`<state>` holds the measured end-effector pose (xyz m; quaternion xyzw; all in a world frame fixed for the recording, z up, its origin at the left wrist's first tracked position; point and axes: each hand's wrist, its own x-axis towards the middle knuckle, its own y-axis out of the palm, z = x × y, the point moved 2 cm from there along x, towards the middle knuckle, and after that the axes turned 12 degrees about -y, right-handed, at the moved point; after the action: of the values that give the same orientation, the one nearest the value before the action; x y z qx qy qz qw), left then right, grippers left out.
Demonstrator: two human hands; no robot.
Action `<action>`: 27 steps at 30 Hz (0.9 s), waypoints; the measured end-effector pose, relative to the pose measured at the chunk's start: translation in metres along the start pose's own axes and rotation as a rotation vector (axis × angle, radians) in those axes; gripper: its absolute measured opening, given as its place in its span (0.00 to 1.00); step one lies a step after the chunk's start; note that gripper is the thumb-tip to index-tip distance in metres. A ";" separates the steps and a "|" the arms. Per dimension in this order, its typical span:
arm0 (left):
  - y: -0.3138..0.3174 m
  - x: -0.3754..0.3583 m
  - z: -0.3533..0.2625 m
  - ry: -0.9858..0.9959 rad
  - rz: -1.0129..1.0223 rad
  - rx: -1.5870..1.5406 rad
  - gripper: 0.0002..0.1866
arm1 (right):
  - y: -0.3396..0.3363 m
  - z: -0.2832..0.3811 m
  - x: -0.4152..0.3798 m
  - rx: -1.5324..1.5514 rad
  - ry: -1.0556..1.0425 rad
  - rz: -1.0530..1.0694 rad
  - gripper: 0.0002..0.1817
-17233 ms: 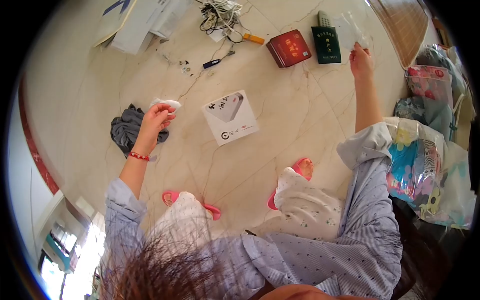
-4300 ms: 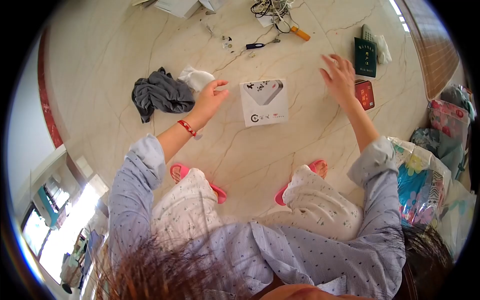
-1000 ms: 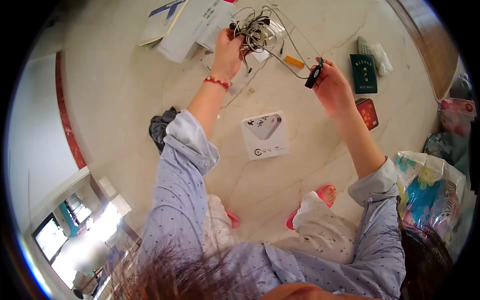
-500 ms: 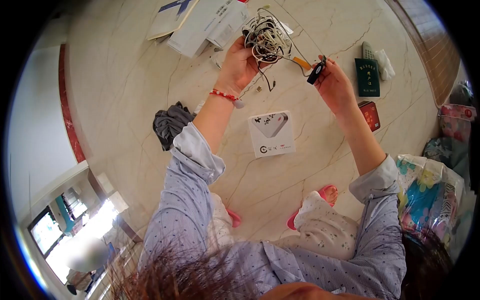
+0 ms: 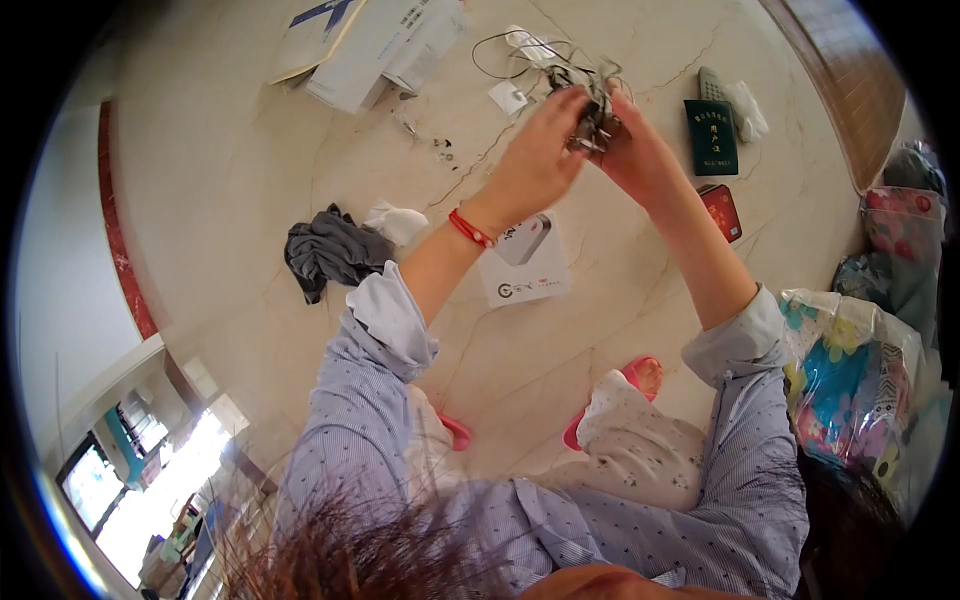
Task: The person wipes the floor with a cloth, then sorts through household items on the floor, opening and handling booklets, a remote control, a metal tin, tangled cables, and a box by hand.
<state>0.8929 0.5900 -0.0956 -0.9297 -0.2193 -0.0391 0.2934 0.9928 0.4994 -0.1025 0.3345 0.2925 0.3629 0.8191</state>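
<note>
Item 1, left hand [image 5: 535,165]: raised above the floor [image 5: 240,150], fingers curled in a narrow grip on one side of a tangled bundle of cables [image 5: 592,118]. A red bead bracelet [image 5: 470,228] sits at the wrist; the striped sleeve is rolled back toward the elbow.

Item 2, right hand [image 5: 640,155]: held against the left hand, its grip closed on the other side of the same bundle. The two hands touch around it, and the bundle is clear of the floor, pressed between both grips.

Item 3, cable ends: thin loops trail from the bundle beyond the fingertips, toward a white plug [image 5: 527,42] and a small white tag [image 5: 508,97] lying on the floor.

Item 4, white box [image 5: 525,265]: flat on the floor directly beneath the left forearm, printed face up.

Item 5, grey cloth [image 5: 330,252]: crumpled, outward of the left wrist, with a white tissue [image 5: 397,222] just beside it.

Item 6, green booklet [image 5: 709,137]: outward of the right hand, near it; a grey remote [image 5: 709,84] lies just beyond the booklet and a red booklet [image 5: 722,211] lies by the right forearm.

Item 7, papers and white cartons [image 5: 375,45]: well beyond the left hand.

Item 8, patterned bags [image 5: 850,370]: piled outward of the right elbow.
</note>
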 end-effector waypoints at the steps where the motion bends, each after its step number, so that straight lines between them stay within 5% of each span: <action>1: 0.007 -0.003 -0.006 0.001 0.001 -0.009 0.31 | -0.001 0.003 -0.001 -0.106 -0.011 -0.016 0.12; 8: 0.027 -0.031 -0.036 0.179 0.107 0.197 0.31 | -0.028 0.019 -0.010 -0.102 0.038 -0.075 0.18; 13: 0.025 -0.042 -0.030 0.386 0.033 0.222 0.12 | -0.060 0.018 -0.001 0.063 0.057 0.012 0.19; 27: 0.022 -0.045 -0.009 0.389 0.020 0.123 0.10 | -0.059 0.025 -0.001 0.112 -0.005 0.150 0.27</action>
<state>0.8629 0.5514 -0.1086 -0.8872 -0.1511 -0.2014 0.3867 1.0335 0.4606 -0.1320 0.4020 0.2843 0.4055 0.7702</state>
